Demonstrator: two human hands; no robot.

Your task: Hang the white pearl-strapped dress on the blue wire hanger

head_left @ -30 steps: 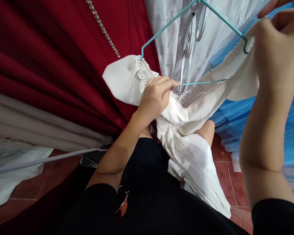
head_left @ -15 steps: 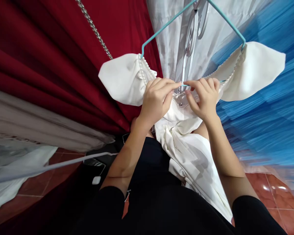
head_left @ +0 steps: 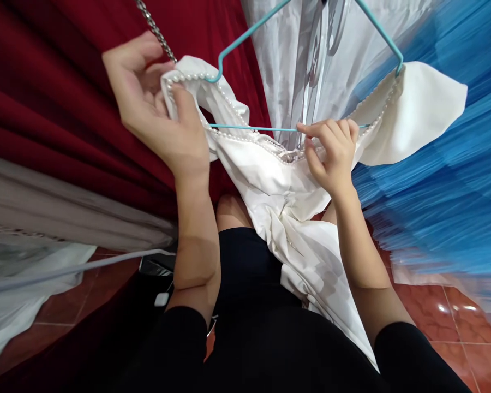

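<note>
A white dress (head_left: 270, 169) hangs on a blue hanger (head_left: 256, 27), left hand (head_left: 155, 120) grasping its pearl-edged shoulder (head_left: 208, 70), right hand (head_left: 331, 153) gripping the lower bar (head_left: 237, 127), apparently adjusting the fit; settling that shoulder calls for steadying the bar.

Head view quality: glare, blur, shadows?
Head view: bright glare spots on the red floor tiles, lower right; blue fabric looks smeared toward the right edge. Same view: left hand slightly soft, right hand crisper; soft shading in the folds of the white garment.
</note>
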